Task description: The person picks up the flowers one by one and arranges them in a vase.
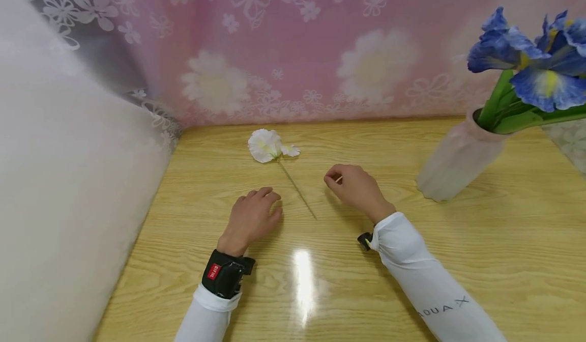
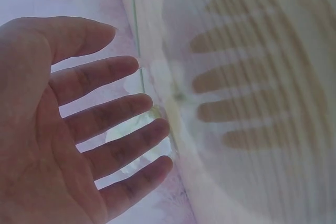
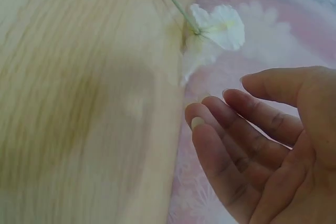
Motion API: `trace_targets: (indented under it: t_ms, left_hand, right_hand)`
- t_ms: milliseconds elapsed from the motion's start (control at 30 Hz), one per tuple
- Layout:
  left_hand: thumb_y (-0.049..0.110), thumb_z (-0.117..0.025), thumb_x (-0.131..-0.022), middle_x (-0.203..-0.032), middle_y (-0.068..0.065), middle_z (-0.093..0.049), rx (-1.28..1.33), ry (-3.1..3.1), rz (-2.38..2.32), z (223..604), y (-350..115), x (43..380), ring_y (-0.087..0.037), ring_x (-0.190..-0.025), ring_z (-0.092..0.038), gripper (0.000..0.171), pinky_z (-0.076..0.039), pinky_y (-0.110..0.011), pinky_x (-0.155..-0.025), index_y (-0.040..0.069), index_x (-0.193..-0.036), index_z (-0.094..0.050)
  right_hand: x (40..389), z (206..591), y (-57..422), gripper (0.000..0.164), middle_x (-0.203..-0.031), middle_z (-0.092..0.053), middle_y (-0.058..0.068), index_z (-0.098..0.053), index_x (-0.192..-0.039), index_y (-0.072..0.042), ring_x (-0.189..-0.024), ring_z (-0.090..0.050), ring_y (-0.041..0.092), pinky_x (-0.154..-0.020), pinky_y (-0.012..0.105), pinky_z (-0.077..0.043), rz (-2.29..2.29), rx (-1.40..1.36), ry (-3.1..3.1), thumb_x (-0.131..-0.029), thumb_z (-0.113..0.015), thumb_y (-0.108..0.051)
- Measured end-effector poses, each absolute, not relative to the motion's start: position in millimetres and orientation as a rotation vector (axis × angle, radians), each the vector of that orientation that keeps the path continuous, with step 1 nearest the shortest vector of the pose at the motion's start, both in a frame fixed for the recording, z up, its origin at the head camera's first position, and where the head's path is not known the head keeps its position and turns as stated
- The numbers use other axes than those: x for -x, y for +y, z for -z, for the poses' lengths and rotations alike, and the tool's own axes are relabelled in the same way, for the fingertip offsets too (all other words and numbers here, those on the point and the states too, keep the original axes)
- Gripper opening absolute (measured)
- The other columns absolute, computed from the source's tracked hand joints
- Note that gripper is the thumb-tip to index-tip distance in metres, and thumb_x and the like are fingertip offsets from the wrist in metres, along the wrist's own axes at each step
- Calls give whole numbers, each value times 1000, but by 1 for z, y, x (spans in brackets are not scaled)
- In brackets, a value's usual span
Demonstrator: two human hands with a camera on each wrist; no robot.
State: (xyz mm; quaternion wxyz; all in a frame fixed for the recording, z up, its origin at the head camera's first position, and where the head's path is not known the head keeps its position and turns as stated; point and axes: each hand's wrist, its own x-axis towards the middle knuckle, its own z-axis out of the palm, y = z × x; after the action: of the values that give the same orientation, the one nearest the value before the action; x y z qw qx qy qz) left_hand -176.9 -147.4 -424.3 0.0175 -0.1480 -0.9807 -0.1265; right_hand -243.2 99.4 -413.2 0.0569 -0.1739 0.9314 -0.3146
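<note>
A white artificial flower (image 1: 265,146) with a thin green stem (image 1: 296,188) lies on the wooden table between the two hands, its bloom toward the back. My left hand (image 1: 254,215) hovers left of the stem with fingers spread and nothing in it; the left wrist view shows the bare palm (image 2: 42,145). To the right of the stem is my right hand (image 1: 357,187), its fingers loosely bent and holding nothing. In the right wrist view the white bloom (image 3: 223,27) lies beyond the right fingertips, apart from them.
At the right of the table (image 1: 513,250) a pale ribbed vase (image 1: 462,159) holds blue irises (image 1: 549,85), which lean out to the right. A pink floral cloth (image 1: 293,52) hangs along the back edge. White cloth (image 1: 73,179) covers the left side.
</note>
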Motion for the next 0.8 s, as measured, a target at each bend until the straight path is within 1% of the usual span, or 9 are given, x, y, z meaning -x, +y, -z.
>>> trace_targets:
  t_ms: [133, 333, 433, 567, 800]
  left_hand:
    - [24, -58, -94, -128, -11, -58, 435, -3040, 383, 426, -153, 176, -33, -114, -55, 26, -46, -50, -87, 13, -116, -68]
    - [24, -59, -93, -128, -12, -58, 406, -3020, 386, 427, -160, 175, -33, -114, -54, 26, -46, -51, -87, 12, -115, -68]
    - [24, -59, -93, -128, -12, -58, 393, -3020, 373, 426, -164, 173, -33, -114, -55, 27, -46, -51, -87, 12, -115, -68]
    - [25, -60, -93, -126, -12, -59, 368, -3012, 362, 427, -169, 171, -33, -112, -56, 26, -47, -51, -86, 12, -113, -69]
    - [25, -60, -93, -125, -13, -60, 345, -2993, 356, 428, -177, 167, -34, -110, -57, 25, -48, -51, -83, 12, -112, -70]
  right_hand:
    - [245, 416, 89, 21, -93, -68, -1, -70, -103, -14, -82, -63, 16, -68, 36, -51, 936, 538, 2805, -96, -57, -28]
    - [247, 421, 70, 21, -94, -68, -3, -70, -106, -14, -79, -63, 12, -65, 33, -52, 930, 566, 2770, -96, -57, -27]
    - [247, 423, 59, 21, -98, -68, -2, -70, -107, -13, -81, -64, 13, -66, 33, -53, 934, 599, 2761, -96, -57, -26]
    - [246, 426, 45, 23, -105, -66, 0, -70, -110, -12, -85, -64, 14, -70, 35, -53, 939, 621, 2757, -95, -59, -26]
    - [247, 431, 30, 26, -107, -64, 3, -69, -113, -10, -86, -63, 14, -69, 34, -52, 949, 613, 2779, -95, -61, -27]
